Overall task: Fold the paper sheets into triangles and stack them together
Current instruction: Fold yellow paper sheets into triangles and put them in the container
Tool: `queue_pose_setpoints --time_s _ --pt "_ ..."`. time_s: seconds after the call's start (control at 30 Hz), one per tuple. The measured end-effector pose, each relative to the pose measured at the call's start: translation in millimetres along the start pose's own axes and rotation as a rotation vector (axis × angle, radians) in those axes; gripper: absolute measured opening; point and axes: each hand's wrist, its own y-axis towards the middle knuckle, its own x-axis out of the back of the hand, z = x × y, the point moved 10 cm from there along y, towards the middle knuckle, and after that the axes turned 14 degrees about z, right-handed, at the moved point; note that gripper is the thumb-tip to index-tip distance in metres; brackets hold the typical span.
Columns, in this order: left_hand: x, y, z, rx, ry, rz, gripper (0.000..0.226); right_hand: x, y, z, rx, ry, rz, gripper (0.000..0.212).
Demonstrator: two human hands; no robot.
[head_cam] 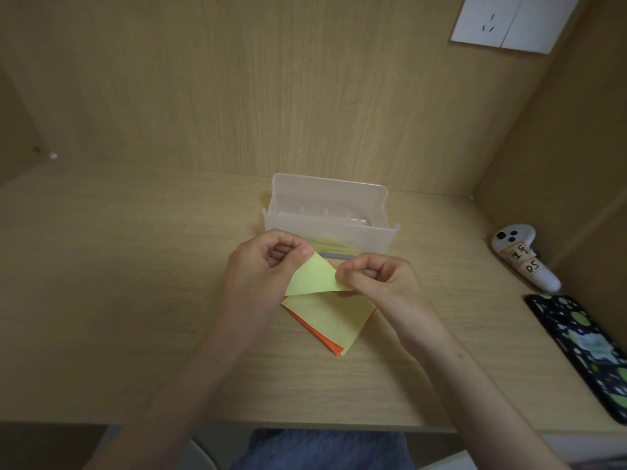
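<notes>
A light green paper sheet is held just above the desk, its upper part bent over toward me. My left hand pinches its top corner and my right hand pinches its right edge. Under it on the wooden desk lies a stack of square sheets, a yellow one on top and orange ones showing at the edges. Behind the hands stands a clear plastic box with its lid up; yellowish sheets show through its front wall.
A white controller with handwritten labels lies at the right by the side wall. A dark phone case with green and white spots lies near the right front edge. A wall socket is on the back panel.
</notes>
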Motion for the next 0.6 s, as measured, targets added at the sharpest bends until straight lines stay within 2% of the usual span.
queue_pose_setpoints --time_s 0.6 --pt "8.9 1.8 3.4 0.017 0.034 -0.052 0.017 10.5 -3.4 -7.6 -0.014 -0.037 0.021 0.011"
